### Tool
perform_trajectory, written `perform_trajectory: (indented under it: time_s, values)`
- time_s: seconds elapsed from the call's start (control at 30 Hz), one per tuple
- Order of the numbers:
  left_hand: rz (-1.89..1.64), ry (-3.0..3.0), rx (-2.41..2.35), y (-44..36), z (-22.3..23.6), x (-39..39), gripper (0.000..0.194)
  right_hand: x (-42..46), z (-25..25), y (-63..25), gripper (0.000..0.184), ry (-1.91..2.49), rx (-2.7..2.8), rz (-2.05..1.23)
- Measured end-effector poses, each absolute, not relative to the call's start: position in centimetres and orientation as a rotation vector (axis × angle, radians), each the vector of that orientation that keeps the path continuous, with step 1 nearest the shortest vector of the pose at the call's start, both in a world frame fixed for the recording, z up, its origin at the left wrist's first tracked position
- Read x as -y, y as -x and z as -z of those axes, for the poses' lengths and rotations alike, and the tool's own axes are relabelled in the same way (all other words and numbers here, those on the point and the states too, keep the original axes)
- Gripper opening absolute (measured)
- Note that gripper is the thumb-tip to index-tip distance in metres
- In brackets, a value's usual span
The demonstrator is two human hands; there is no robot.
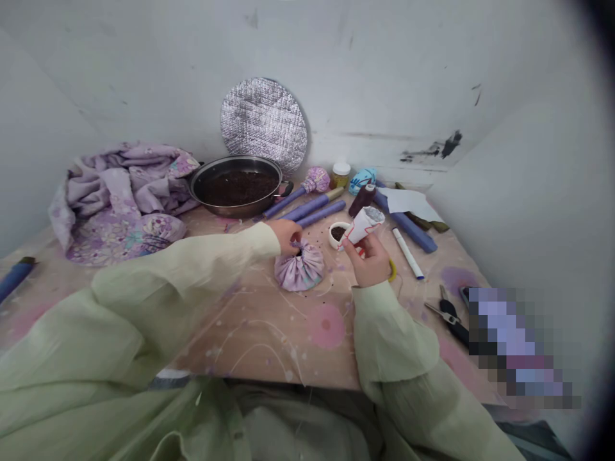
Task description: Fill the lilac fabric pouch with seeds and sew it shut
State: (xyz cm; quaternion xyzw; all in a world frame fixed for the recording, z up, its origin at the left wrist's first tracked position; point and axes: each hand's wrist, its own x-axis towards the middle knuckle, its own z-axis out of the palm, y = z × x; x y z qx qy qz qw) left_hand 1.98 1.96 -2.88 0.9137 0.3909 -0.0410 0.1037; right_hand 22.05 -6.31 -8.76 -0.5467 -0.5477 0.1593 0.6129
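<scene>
My left hand (287,237) pinches the gathered top of a small lilac fabric pouch (300,269), which sits on the table with a dark opening at its top. In my right hand (371,261) is a white paper cone (364,224) with red lines, its wide silvery mouth tilted up and to the right. Just behind the cone stands a small white bowl (337,234) of dark grains, partly covered by it. A yellow ring-shaped handle (393,270) shows beside my right hand; the rest of it is hidden.
A wide pan (237,208) of dark grains stands at the back, left of purple-wrapped sticks (312,208). Floral cloth (125,224) is heaped at left. A thread spool (362,202), a jar (340,175), a marker (408,254) and thread snips (450,315) lie toward the right.
</scene>
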Motion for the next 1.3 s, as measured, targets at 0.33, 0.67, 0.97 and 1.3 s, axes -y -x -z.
perform_trajectory:
  time_s: [0.33, 0.67, 0.97, 1.3]
  values:
    - [0.515, -2.801, -1.361, -3.9, 1.8, -2.0, 0.021, 6.3, 8.7, -22.0, 0.028, 1.249, 1.259, -0.349]
    - [0.212, -2.511, -1.181, -1.9, 0.2, -1.4, 0.01, 6.4, 8.7, -22.0, 0.025, 1.258, 1.264, -0.331]
    - [0.164, -2.35, -1.228, -0.1, 1.5, -0.8, 0.02, 6.5, 8.7, -21.9, 0.025, 1.258, 1.276, -0.338]
    - [-0.047, -2.53, -1.141, 1.1, 1.3, -0.8, 0.021, 6.4, 9.1, -22.0, 0.028, 1.274, 1.295, -0.332]
